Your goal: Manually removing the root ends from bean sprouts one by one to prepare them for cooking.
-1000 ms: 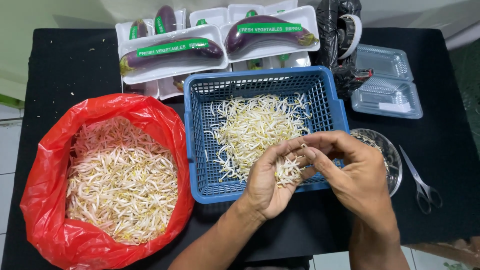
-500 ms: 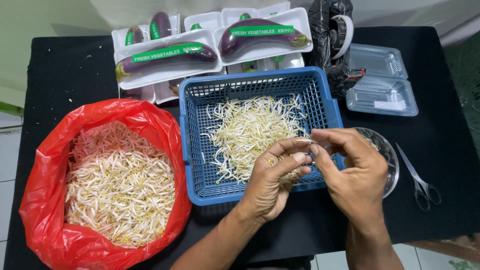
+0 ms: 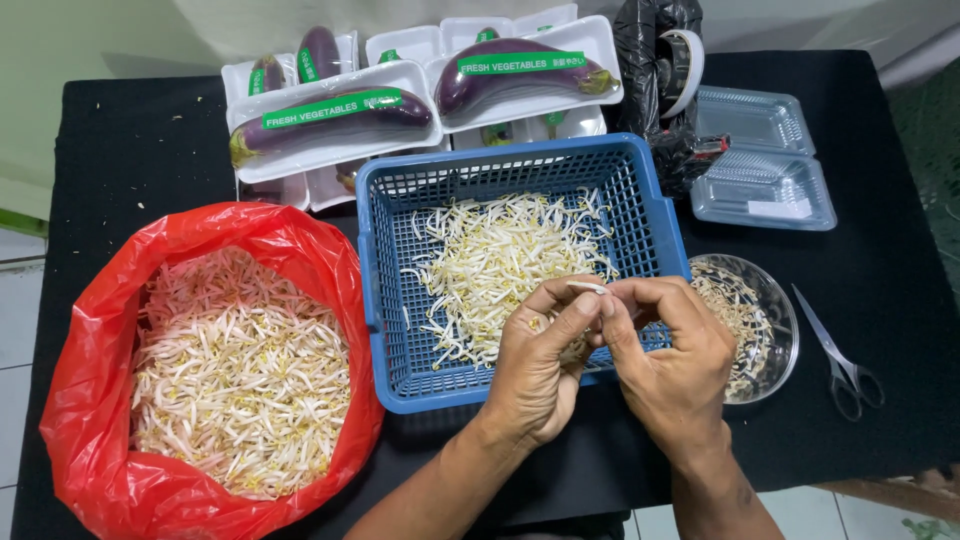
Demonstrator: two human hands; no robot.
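hands: 2; left hand (image 3: 535,375) and right hand (image 3: 675,365) pinch one sprout (image 3: 586,288)
trays: 2 eggplant trays (image 3: 330,125) on top
around: basket (image 3: 385,300), red bag (image 3: 90,390), bowl (image 3: 780,330), scissors (image 3: 845,365)

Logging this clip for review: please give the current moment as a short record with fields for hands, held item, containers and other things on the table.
left hand: over blue basket's near edge, pinching a bean sprout
right hand: fingertips on the same sprout
blue basket: middle of the table, loose sprouts inside
red bag: on the left, open, full of sprouts
glass bowl: right of basket, holds sprout bits
scissors: right of the bowl
eggplant trays: behind the basket
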